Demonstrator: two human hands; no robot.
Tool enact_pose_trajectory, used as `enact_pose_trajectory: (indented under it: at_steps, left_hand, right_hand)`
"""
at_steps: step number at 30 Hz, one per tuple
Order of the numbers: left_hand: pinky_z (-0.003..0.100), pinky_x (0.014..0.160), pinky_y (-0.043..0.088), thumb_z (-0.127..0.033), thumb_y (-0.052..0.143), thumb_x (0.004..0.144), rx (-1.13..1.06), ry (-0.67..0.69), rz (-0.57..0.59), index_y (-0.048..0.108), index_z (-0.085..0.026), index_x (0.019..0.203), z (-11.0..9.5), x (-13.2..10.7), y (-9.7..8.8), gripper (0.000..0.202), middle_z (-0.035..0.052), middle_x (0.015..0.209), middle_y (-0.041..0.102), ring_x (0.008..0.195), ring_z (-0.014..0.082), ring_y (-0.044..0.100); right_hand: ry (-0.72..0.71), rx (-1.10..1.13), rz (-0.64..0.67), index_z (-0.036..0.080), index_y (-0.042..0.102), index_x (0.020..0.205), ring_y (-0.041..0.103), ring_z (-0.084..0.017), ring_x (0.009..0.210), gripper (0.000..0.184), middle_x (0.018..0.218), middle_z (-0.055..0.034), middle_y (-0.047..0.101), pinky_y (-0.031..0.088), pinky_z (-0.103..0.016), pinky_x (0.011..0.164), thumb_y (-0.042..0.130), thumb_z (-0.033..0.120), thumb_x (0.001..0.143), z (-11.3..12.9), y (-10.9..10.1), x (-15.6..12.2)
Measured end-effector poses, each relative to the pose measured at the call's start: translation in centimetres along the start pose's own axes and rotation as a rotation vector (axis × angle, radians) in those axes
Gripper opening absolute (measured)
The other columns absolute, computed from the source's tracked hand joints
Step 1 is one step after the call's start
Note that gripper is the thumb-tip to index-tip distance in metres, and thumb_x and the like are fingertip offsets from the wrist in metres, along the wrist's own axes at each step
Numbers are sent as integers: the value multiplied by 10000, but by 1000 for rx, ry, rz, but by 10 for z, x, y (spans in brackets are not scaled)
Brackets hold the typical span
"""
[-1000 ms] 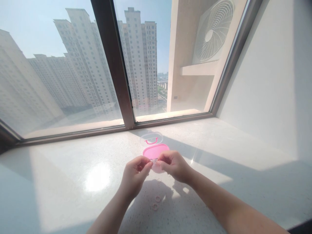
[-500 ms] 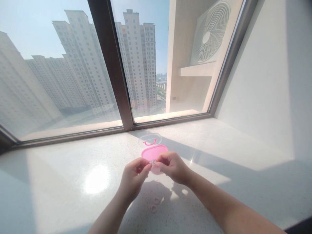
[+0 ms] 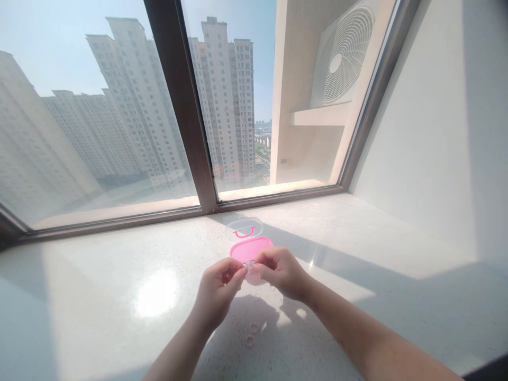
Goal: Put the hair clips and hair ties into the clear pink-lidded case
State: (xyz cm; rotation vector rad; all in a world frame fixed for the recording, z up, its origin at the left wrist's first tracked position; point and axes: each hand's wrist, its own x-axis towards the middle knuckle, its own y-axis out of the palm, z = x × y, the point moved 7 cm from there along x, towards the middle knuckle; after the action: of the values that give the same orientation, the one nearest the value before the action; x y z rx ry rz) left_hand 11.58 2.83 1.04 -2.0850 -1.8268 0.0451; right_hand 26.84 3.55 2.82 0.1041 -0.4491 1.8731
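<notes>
My left hand (image 3: 218, 288) pinches a small greyish ring (image 3: 244, 264) between thumb and fingertips. A similar small ring (image 3: 253, 261) sits in the fingertips of my right hand (image 3: 282, 271). The two hands are close together, with the rings nearly side by side; whether they touch I cannot tell. Just beyond the fingers is a pink oval box (image 3: 252, 246), its near part hidden by my hands. A clear oval lid with a pink curved handle (image 3: 245, 233) lies behind the box. Nearer to me, pale pink rings (image 3: 250, 346) lie on the sill in the shadow of my hands.
A pale speckled windowsill (image 3: 99, 286) carries everything, with a bright sun glare at left. Behind it stands a window with a dark brown frame (image 3: 204, 185). A white wall (image 3: 432, 159) bounds the right side. Tall buildings and an air-conditioner unit (image 3: 343, 58) are outside.
</notes>
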Motion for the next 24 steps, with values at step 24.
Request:
enact_pose_trajectory:
  at_steps: [24]
  left_hand:
    - [223,525,424,-393,642,824,19,-2,-19,674,-148,752,-3,-1,-1,258,15,618,598,565,130,535]
  right_hand:
    - [-17,-34,-21,139,592,648,414,-98,542,173,561,30,459,325,-218,503,578,203,808,2,-3,1]
